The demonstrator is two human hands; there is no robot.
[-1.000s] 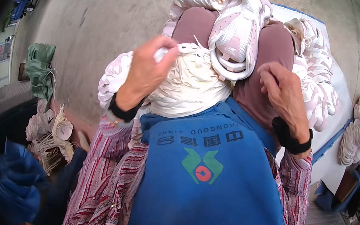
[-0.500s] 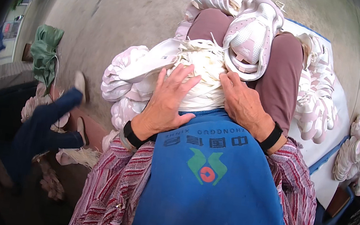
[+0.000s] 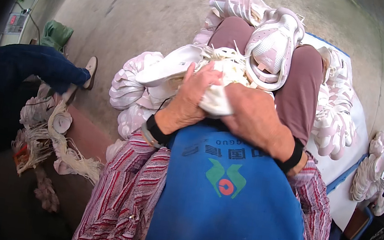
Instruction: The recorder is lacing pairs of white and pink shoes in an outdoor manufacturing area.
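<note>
From the head camera, both hands meet in the person's lap over a bundle of white shoe uppers (image 3: 217, 81). The left hand (image 3: 190, 97) lies on the bundle's left side with its fingers curled over the top, gripping the pale material. The right hand (image 3: 252, 116) covers the bundle's near right side, its fingers folded down into the fabric; whether the fingertips pinch anything underneath is hidden, so I cannot tell. The two hands touch or nearly touch at the middle.

Just beyond the bundle, a pink-and-white sneaker (image 3: 274, 48) rests sole-up across the person's brown-trousered knees (image 3: 301, 89). A white insole-like piece (image 3: 168, 64) sticks out to the left from under the left hand.

A blue apron (image 3: 223, 209) covers the near lap, over a red striped shirt (image 3: 122, 189). More pale uppers are heaped on a white board (image 3: 339, 162) to the right, with another stack (image 3: 375, 170) farther right. At the far left, another person's dark blue trouser leg (image 3: 36, 64) crosses the concrete floor (image 3: 134, 7), near a tangle of pale scraps (image 3: 57, 142).
</note>
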